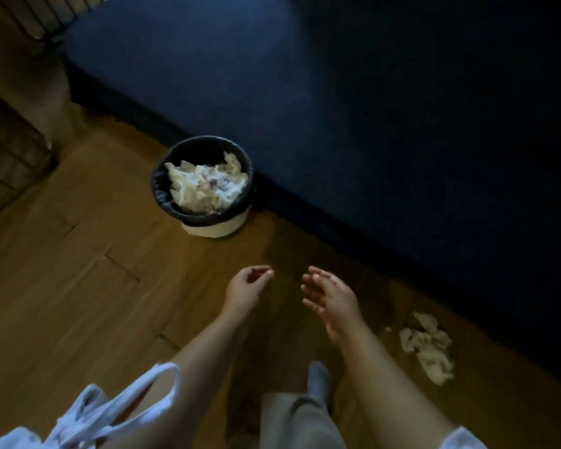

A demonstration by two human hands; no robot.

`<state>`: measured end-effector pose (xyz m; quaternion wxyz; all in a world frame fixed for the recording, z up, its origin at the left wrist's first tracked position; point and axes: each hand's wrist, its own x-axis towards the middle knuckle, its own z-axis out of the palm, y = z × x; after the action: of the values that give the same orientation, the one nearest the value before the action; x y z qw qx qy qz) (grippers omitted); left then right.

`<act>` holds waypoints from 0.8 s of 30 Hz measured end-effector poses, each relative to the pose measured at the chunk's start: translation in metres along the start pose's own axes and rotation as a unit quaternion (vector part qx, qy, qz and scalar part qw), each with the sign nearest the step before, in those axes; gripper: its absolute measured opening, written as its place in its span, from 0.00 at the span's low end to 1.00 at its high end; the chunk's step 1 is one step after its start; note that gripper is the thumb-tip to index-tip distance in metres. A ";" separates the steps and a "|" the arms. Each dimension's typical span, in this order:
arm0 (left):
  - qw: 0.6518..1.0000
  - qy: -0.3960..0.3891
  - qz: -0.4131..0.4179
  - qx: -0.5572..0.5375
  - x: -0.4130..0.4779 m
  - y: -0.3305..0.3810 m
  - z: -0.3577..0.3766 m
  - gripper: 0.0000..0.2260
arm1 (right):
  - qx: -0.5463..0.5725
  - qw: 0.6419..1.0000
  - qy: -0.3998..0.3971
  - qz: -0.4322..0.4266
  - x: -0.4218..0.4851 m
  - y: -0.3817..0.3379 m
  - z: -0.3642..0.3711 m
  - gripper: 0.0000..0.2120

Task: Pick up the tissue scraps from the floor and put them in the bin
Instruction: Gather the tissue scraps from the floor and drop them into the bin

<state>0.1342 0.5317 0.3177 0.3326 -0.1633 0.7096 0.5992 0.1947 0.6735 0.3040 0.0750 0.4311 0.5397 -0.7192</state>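
Note:
A small round bin (162,189) with a black liner stands on the wooden floor against a dark blue bed, and crumpled white tissue (208,184) fills it. A pile of tissue scraps (428,346) lies on the floor at the lower right, near the bed's edge. My left hand (245,288) hovers below the bin with loosely curled fingers and holds nothing. Close beside it, my right hand (329,296) is held out with relaxed, spread fingers, also holding nothing. The scraps lie to the right of my right forearm.
The dark blue bed (370,108) takes up the upper right. A dark slatted piece of furniture (10,150) stands at the left edge. Wooden floor (78,270) stretches across the left. My socked foot (318,379) shows at the bottom centre.

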 end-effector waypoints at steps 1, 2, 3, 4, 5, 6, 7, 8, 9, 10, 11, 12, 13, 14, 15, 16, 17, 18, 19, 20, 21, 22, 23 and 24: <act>1.000 -0.012 -0.010 0.013 -0.011 -0.013 0.013 0.08 | 0.006 1.000 0.022 0.007 -0.011 0.012 -0.019 0.09; 0.999 -0.023 -0.018 0.029 -0.020 -0.027 0.028 0.07 | 0.007 0.999 0.047 0.014 -0.019 0.024 -0.039 0.09; 0.998 -0.034 -0.022 0.051 -0.028 -0.041 0.043 0.06 | 0.007 0.997 0.069 0.020 -0.027 0.037 -0.059 0.09; 0.996 -0.043 -0.024 0.078 -0.035 -0.055 0.058 0.06 | 0.008 0.996 0.089 0.024 -0.033 0.049 -0.079 0.10; 0.993 -0.053 -0.025 0.102 -0.042 -0.069 0.075 0.06 | 0.012 0.994 0.106 0.028 -0.038 0.060 -0.100 0.10; 0.990 -0.062 -0.028 0.120 -0.049 -0.083 0.092 0.07 | 0.016 0.992 0.120 0.034 -0.043 0.071 -0.121 0.10; 0.988 -0.070 -0.035 0.130 -0.056 -0.096 0.109 0.08 | 0.018 0.990 0.134 0.040 -0.048 0.081 -0.142 0.09; 0.987 -0.077 -0.043 0.137 -0.062 -0.108 0.126 0.07 | 0.017 0.988 0.147 0.048 -0.052 0.091 -0.164 0.09; 0.985 -0.083 -0.049 0.146 -0.067 -0.120 0.144 0.07 | 0.017 0.986 0.157 0.056 -0.055 0.101 -0.186 0.09; 0.982 -0.091 -0.053 0.158 -0.072 -0.131 0.164 0.06 | 0.018 0.984 0.163 0.064 -0.058 0.111 -0.210 0.08; 0.978 -0.101 -0.053 0.173 -0.075 -0.140 0.184 0.05 | 0.020 0.983 0.166 0.071 -0.061 0.119 -0.233 0.08; 0.975 -0.109 -0.050 0.185 -0.077 -0.148 0.204 0.04 | 0.022 0.983 0.167 0.077 -0.062 0.127 -0.257 0.07; 0.973 -0.116 -0.046 0.195 -0.081 -0.156 0.224 0.05 | 0.022 0.982 0.168 0.081 -0.064 0.134 -0.280 0.07; 0.971 -0.121 -0.046 0.203 -0.083 -0.163 0.245 0.05 | 0.020 0.982 0.169 0.083 -0.066 0.140 -0.304 0.07; 0.969 -0.124 -0.046 0.208 -0.086 -0.170 0.266 0.04 | 0.018 0.982 0.167 0.084 -0.068 0.145 -0.328 0.07; 0.968 -0.125 -0.048 0.212 -0.089 -0.177 0.285 0.04 | 0.013 0.983 0.164 0.083 -0.069 0.150 -0.351 0.07; 0.967 -0.124 -0.049 0.217 -0.092 -0.183 0.303 0.06 | 0.006 0.984 0.161 0.082 -0.070 0.154 -0.372 0.08; 0.967 -0.122 -0.052 0.218 -0.095 -0.191 0.320 0.08 | -0.002 0.984 0.158 0.081 -0.070 0.158 -0.393 0.08; 0.967 -0.119 -0.053 0.218 -0.098 -0.198 0.336 0.10 | -0.011 0.984 0.158 0.077 -0.069 0.161 -0.411 0.08; 0.968 -0.117 -0.051 0.218 -0.099 -0.205 0.351 0.11 | -0.020 0.985 0.157 0.072 -0.066 0.164 -0.429 0.08; 0.967 -0.115 -0.048 0.222 -0.100 -0.212 0.365 0.12 | -0.028 0.985 0.158 0.067 -0.061 0.169 -0.445 0.09; 0.966 -0.116 -0.048 0.226 -0.098 -0.219 0.377 0.12 | -0.037 0.984 0.161 0.063 -0.056 0.173 -0.459 0.10; 0.965 -0.119 -0.047 0.229 -0.097 -0.225 0.388 0.11 | -0.043 0.984 0.164 0.059 -0.051 0.177 -0.470 0.10; 0.964 -0.123 -0.045 0.230 -0.094 -0.231 0.396 0.11 | -0.044 0.983 0.166 0.056 -0.046 0.180 -0.479 0.10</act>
<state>0.4580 0.8430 0.1852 0.4728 -0.0395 0.7740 0.4193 0.5844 0.9871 0.1864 0.0435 0.5707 0.5508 -0.6075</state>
